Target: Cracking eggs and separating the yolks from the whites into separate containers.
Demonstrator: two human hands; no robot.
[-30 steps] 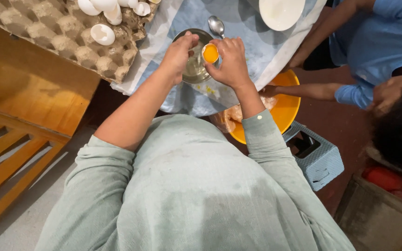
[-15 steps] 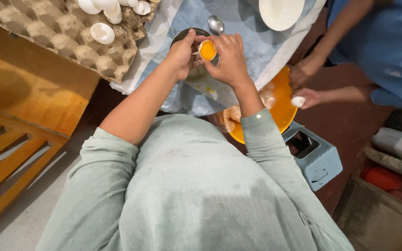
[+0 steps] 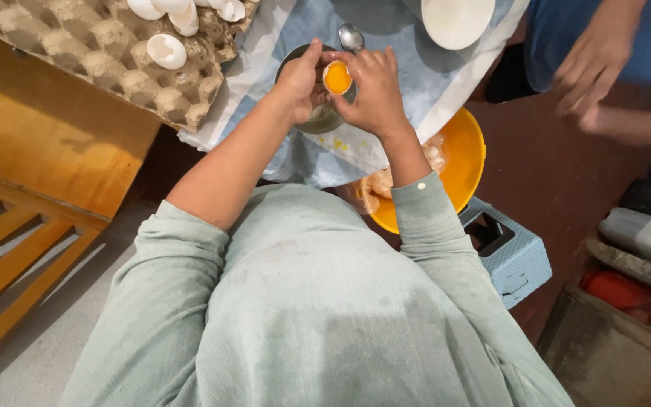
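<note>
Both my hands meet over a small metal bowl (image 3: 312,120) on a blue and white cloth (image 3: 408,83). My right hand (image 3: 374,94) grips a cracked eggshell half (image 3: 337,77) with an orange yolk sitting in it. My left hand (image 3: 301,79) is curled against the same shell from the left, its thumb up at the top edge. What lies inside its fingers is hidden. A metal spoon (image 3: 351,35) rests just behind the bowl.
A cardboard egg tray (image 3: 77,56) with empty white shells (image 3: 166,50) sits at the far left. A white bowl (image 3: 457,19) stands at the back, an orange bowl (image 3: 467,162) under my right forearm, a blue stool (image 3: 518,260) beside it. Another person's hands (image 3: 597,60) are at the right.
My hands lifted the shell with the yolk slightly and drew closer together over the metal bowl. The other person's hands left the orange bowl and moved up to the right.
</note>
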